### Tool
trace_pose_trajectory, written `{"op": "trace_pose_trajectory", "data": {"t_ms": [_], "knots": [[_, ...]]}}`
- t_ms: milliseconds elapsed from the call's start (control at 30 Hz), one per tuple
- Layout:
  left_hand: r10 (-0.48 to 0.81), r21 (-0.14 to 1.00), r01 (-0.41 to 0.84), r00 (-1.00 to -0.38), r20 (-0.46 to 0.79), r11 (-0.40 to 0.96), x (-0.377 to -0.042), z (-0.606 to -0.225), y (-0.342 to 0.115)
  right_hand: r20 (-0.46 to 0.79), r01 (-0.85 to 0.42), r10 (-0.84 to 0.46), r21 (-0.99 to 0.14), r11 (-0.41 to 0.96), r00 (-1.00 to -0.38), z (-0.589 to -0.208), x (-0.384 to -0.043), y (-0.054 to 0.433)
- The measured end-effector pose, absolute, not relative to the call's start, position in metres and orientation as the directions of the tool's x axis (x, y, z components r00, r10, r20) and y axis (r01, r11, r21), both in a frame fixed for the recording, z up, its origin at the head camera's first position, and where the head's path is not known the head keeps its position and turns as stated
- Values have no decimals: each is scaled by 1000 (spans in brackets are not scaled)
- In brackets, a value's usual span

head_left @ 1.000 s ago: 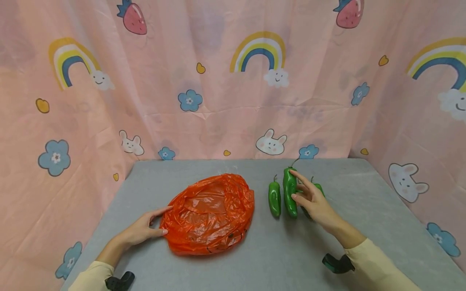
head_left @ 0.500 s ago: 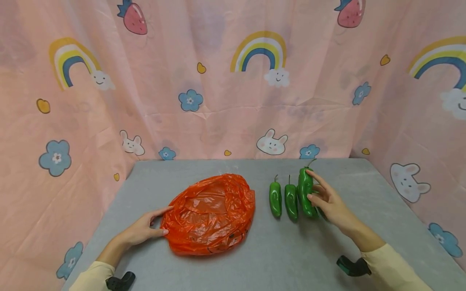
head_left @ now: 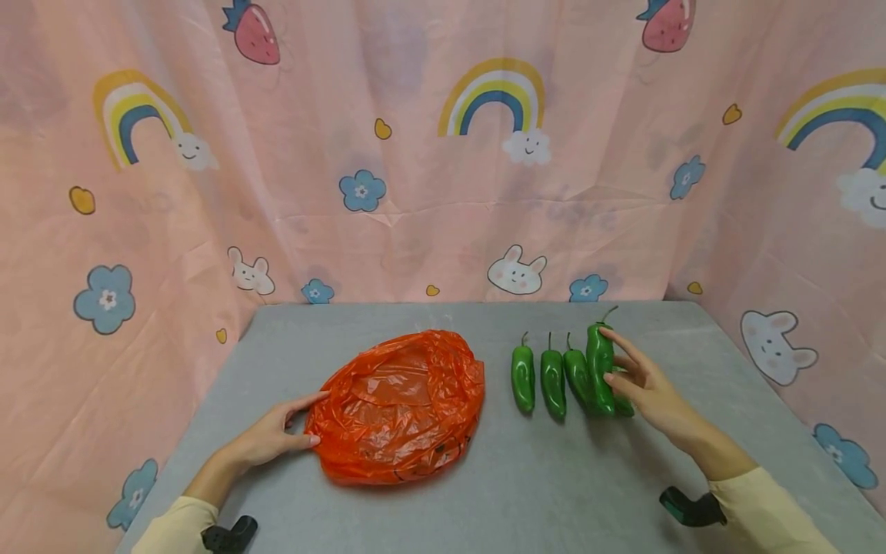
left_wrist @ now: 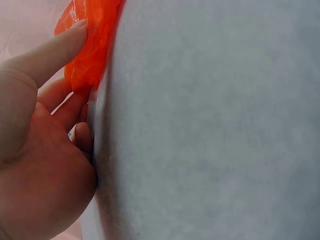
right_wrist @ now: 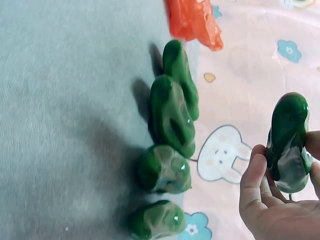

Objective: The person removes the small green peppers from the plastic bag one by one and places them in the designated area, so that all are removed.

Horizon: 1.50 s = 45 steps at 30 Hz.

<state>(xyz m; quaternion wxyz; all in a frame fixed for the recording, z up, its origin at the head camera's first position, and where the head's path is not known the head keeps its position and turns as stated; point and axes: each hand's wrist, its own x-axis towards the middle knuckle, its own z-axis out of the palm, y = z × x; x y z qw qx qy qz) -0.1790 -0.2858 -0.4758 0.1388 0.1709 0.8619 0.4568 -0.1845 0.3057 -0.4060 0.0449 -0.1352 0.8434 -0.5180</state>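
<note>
My right hand (head_left: pixel 647 392) holds a large green chili pepper (head_left: pixel 599 365) upright between thumb and fingers, its thin stem pointing up. In the right wrist view this pepper (right_wrist: pixel 289 140) is raised off the table, away from the others. Several smaller green peppers lie in a row: the leftmost pepper (head_left: pixel 523 378), a second pepper (head_left: pixel 553 385), a third pepper (head_left: pixel 577 373), and one pepper (head_left: pixel 624 405) mostly hidden by the right hand. My left hand (head_left: pixel 266 437) touches the left side of an orange plastic bag (head_left: pixel 394 385), thumb and index finger spread apart. The bag's mouth gapes upward.
A grey table top (head_left: pixel 471 508) lies under everything. Behind it and along both sides hangs a pink curtain (head_left: pixel 415 254) printed with rainbows, rabbits and flowers. A black wrist device (head_left: pixel 692 508) sits below the right forearm, another (head_left: pixel 230 535) by the left.
My right hand has carried the held pepper rightward along the row, so the smaller peppers behind it have come into view. The left hand and the bag have stayed in place.
</note>
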Motion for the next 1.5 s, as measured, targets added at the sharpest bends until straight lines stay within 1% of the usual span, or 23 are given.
{"op": "trace_pose_trajectory", "data": {"t_ms": [133, 233, 533, 767, 1133, 1300, 1500], "knots": [[424, 835, 172, -902, -80, 523, -179, -476, -286, 108, -218, -273, -885, 412, -956, -409, -187, 313], [422, 837, 167, -903, -82, 520, -179, -476, -286, 115, -226, -275, -881, 416, -955, -409, -188, 319], [422, 839, 162, -902, -87, 519, -178, -474, -285, 49, -176, -267, -862, 476, -962, -410, -195, 335], [434, 822, 221, -900, -35, 525, -176, -476, -286, 0, -141, -259, -840, 523, -966, -413, -201, 350], [426, 815, 197, -902, -67, 545, -177, -474, -286, -77, -72, -244, -834, 547, -967, -426, -212, 369], [426, 820, 184, -901, -79, 542, -177, -474, -286, -98, -67, -250, -814, 576, -963, -436, -218, 375], [405, 819, 149, -908, -109, 555, -178, -474, -285, -69, -112, -257, -770, 628, -964, -447, -224, 380]]}}
